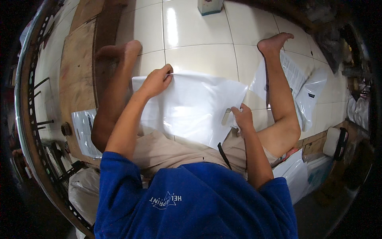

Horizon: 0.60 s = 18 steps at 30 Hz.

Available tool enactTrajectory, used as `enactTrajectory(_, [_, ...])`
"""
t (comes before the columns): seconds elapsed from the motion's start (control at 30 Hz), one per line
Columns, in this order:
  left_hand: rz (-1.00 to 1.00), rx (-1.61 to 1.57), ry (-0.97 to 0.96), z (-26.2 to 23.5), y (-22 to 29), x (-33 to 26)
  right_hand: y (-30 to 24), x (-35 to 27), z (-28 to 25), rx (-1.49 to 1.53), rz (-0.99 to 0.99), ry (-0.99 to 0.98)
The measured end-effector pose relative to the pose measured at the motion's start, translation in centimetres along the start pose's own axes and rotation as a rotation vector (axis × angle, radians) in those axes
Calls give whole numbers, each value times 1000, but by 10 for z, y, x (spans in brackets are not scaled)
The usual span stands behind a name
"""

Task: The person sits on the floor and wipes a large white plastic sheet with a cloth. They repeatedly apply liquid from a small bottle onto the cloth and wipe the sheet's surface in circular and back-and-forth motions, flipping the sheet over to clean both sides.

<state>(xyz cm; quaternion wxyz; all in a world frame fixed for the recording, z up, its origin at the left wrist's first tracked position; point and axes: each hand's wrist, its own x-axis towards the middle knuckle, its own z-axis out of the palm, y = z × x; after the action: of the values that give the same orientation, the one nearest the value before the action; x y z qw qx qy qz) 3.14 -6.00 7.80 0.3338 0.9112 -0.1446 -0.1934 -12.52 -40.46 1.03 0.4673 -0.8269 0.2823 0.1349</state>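
Note:
A white plastic bag [191, 103] with a cut-out handle hole is spread between my legs, over the tiled floor and partly over my shorts. My left hand [158, 81] pinches its far edge near the upper left corner. At the right side, beside the oval handle hole, my right hand [242, 118] grips the bag's edge, with the thumb on top and a bunched bit of plastic at the fingers. The surface of the bag is shiny and slightly creased.
More printed plastic bags [314, 93] lie on the tiles beyond my right leg. A wooden board [77, 67] runs along the left, with another white bag [86, 133] on it. A perforated metal rail [24, 99] stands farther left. A small container [209, 6] sits at the far side.

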Motion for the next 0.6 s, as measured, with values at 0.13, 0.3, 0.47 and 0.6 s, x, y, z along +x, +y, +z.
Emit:
enactTrajectory(0.13, [-62,-184,-13,-39,-2,-21,-34,-3,-21,247,-52,-108])
enactTrajectory(0.3, [-10,-364,-90,-92,46,-57,-128,-23,-100,216,-215,-201])
enactTrajectory(0.47, [55,-604,-258,-116,81,-98,-211,-70,-182,93,-372,-251])
enactTrajectory(0.6, [169,-944,-337,-107,102,-127,-270,-120,-243,-150,-564,-262])
